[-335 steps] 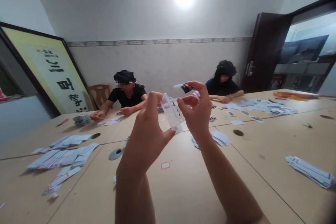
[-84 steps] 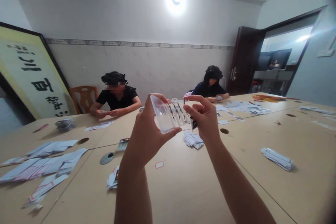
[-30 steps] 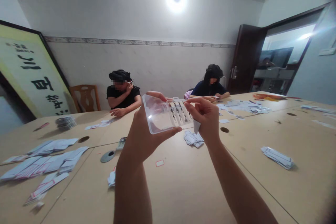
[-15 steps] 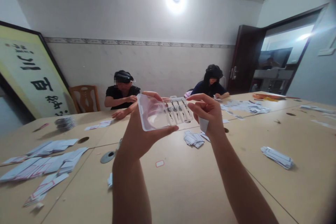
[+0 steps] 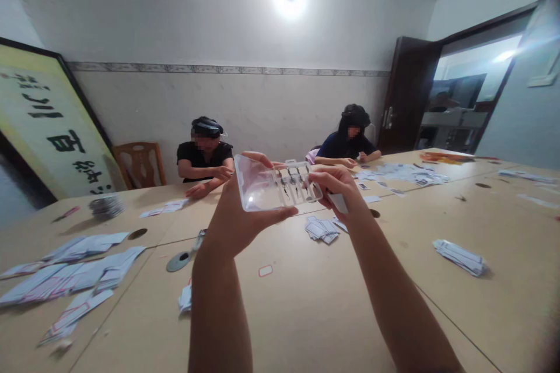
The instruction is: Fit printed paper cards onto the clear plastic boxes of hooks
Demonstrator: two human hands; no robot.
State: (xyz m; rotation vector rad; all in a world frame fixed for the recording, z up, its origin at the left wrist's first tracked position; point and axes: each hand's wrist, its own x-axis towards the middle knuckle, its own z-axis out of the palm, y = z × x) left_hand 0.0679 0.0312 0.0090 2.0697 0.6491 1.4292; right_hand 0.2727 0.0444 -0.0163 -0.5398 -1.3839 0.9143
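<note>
A clear plastic box [image 5: 258,192] with narrow compartments is held up in front of me, its lid part to the left. Several small dark metal pieces [image 5: 294,179], resembling fishing swivels, lie in the compartments. My left hand [image 5: 238,201] grips the box from the left, thumb along the lower edge and fingers behind the upper one. At the right end, my right hand [image 5: 339,186] has its fingers bent together over the last compartment; whatever is between the fingertips is hidden. A white slip [image 5: 339,203] sticks out from under its curled fingers.
Stacks of white paper slips [image 5: 72,274] cover the table's left side. A small pile of cards [image 5: 321,229] lies beyond my right forearm, a bundle [image 5: 459,257] farther right. A grey disc [image 5: 178,262] lies near my left forearm. Two people [image 5: 205,151] sit opposite.
My right hand's fingers have moved down and left, from the box's right edge onto its last compartment. My left hand and the box have barely shifted. The view has tilted slightly.
</note>
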